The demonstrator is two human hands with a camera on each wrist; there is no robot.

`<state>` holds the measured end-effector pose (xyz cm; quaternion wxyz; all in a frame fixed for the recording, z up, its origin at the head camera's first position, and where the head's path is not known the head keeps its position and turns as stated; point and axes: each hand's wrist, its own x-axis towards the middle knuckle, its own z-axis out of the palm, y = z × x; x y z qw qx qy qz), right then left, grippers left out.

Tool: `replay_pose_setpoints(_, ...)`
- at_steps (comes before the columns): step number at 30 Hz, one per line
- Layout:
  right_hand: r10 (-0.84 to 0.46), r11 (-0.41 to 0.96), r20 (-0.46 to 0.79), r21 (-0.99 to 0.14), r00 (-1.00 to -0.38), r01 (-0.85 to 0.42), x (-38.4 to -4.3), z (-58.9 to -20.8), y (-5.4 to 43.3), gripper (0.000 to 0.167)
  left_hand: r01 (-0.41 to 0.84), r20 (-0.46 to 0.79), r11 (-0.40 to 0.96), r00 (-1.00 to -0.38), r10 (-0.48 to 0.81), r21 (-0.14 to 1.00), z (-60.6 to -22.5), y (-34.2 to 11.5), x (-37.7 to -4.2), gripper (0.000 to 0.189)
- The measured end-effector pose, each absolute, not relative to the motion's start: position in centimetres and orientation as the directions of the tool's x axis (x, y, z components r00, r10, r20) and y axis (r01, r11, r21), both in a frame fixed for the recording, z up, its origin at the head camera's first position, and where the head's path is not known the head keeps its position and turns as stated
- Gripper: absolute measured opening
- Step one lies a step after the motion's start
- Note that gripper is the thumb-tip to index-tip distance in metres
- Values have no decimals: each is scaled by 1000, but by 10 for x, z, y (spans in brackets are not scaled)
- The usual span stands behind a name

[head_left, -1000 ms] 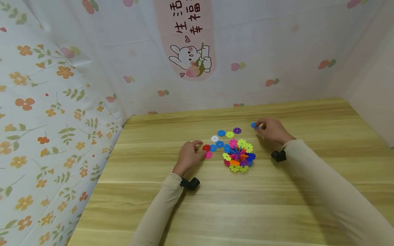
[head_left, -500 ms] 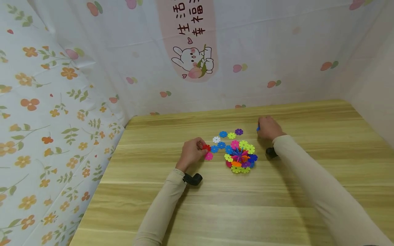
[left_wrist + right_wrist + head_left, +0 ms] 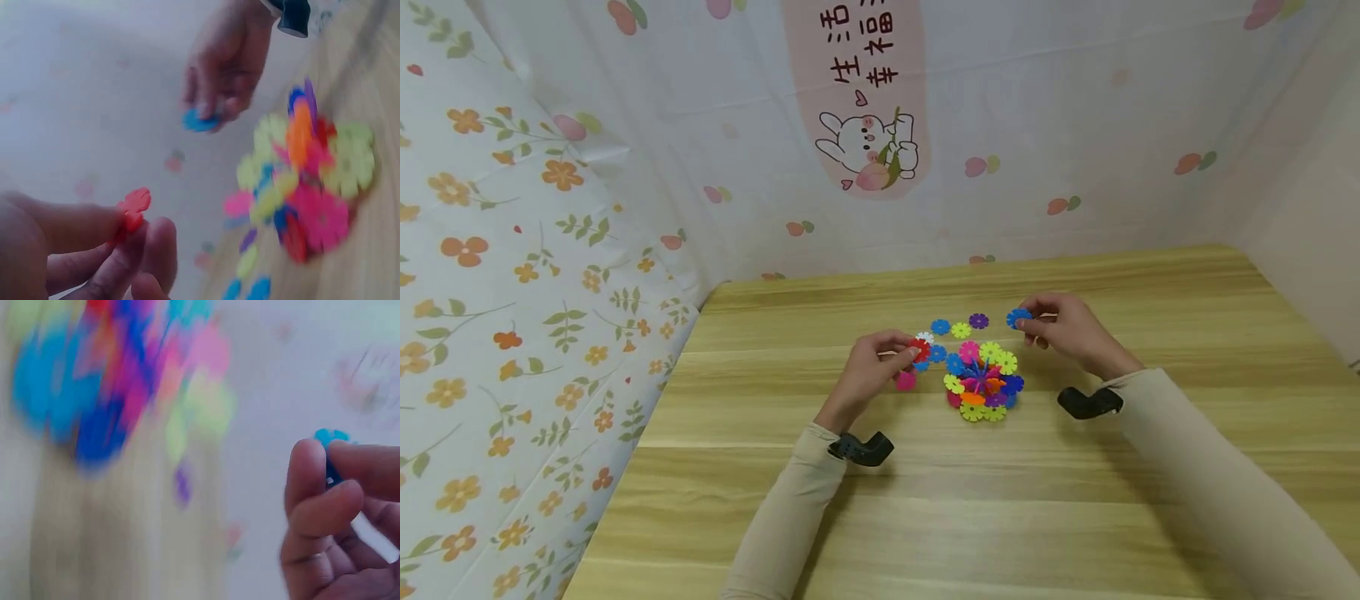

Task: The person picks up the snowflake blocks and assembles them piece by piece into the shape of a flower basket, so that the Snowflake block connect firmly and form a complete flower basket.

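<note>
Between thumb and fingers my left hand (image 3: 871, 367) pinches a red notched plastic disc (image 3: 919, 349), raised above the table in the head view. My right hand (image 3: 1067, 327) pinches a blue notched disc (image 3: 1018, 318) at the right; the right wrist view has this blue disc (image 3: 331, 456) edge-on, partly behind the fingertips. Between the hands stands a many-coloured cluster of joined discs (image 3: 981, 383), with upright purple and blue pieces at its centre. A pink disc (image 3: 906, 381) lies just below the left fingers.
Loose discs lie flat behind the cluster, among them a purple disc (image 3: 978, 321), a yellow disc (image 3: 961, 330) and several blue ones. A white disc (image 3: 925, 337) is partly hidden by the red one. The wooden table (image 3: 970, 517) meets a printed cloth (image 3: 730, 167) behind and at left.
My left hand has picked the red disc up off the table and moved slightly right. My right hand has turned, so the blue disc now faces the head camera.
</note>
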<state>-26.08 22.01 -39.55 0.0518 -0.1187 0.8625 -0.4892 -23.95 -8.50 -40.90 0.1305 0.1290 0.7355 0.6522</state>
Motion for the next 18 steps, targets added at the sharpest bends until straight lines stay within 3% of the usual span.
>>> replay_pose_setpoints(3,-300,411,193,-858,-934,-309,-241,-381,202,11,76,42,75,-921,387,994,-398,-74,-233,20)
replay_pose_setpoints(8,-321,390,441,-745,-838,-541,-220,-372,177,8,149,120,40,-906,405,988,-389,-58,-229,21)
replay_pose_setpoints(13,-323,449,523,-649,-788,-615,-217,-375,162,14,160,145,3,-904,402,987,-391,-53,-228,19)
replay_pose_setpoints(18,-314,444,550,-635,-774,-632,-215,-381,156,16,147,151,-39,-907,393,988,-394,-50,-225,20)
